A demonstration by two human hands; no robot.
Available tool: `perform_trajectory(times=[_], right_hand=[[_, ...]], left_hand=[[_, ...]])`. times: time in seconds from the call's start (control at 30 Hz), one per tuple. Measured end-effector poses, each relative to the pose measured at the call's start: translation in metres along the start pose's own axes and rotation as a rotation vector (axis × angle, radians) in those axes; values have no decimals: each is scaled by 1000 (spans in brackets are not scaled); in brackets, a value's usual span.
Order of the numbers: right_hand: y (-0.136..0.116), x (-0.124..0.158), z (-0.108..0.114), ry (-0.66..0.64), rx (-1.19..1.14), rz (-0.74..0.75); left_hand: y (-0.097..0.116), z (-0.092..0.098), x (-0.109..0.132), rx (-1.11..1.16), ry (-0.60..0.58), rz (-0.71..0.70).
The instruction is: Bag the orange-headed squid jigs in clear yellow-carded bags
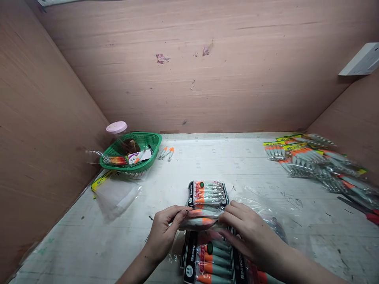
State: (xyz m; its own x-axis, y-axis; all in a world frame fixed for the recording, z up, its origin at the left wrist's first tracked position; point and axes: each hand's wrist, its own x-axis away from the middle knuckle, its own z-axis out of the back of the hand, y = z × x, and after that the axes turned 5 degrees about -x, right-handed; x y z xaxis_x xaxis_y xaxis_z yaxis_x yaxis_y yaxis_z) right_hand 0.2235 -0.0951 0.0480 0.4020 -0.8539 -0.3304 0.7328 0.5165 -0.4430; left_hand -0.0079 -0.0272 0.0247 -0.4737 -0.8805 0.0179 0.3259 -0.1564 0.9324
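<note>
In the head view, a clear plastic packet of orange-tipped grey fishing lures (201, 221) is held between my two hands. My left hand (167, 227) pinches its left end with thumb and forefinger. At the right end, the bent fingers of my right hand (242, 225) close on the packet; the thumb is blurred. Below the held packet lie black-edged packs of the same lures (217, 258), cut off by the lower frame edge. Just beyond my hands another black-edged lure pack (209, 193) lies flat, its near part covered by the held packet.
A green basket (155, 152) holds a pink-lidded jar (117, 127) and small packets. Loose lures (167, 153) lie beside it. Clear bags with yellow headers (117, 193) are at left. Packaged lures (308, 157) are heaped at right, near red-handled scissors (372, 217). Wooden panels surround the table.
</note>
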Motion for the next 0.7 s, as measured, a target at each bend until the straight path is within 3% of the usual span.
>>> perform_trajectory(times=[0.1,0.23,0.37,0.53,0.7], right_hand=[[-1,-12,10,53,-4,24],[4,-33,26,199,-28,31],[19,-48,49,341,-14,-50],[28,-52,68,160,-81,-84],[24,-54,65,161,-109,-35]], left_hand=[[18,3,-11,73,23,21],[41,5,-33,66,159,-42],[49,5,-52,193,206,-26],[50,2,-59,327,179,5],[55,-2,-58,242,188,-13]])
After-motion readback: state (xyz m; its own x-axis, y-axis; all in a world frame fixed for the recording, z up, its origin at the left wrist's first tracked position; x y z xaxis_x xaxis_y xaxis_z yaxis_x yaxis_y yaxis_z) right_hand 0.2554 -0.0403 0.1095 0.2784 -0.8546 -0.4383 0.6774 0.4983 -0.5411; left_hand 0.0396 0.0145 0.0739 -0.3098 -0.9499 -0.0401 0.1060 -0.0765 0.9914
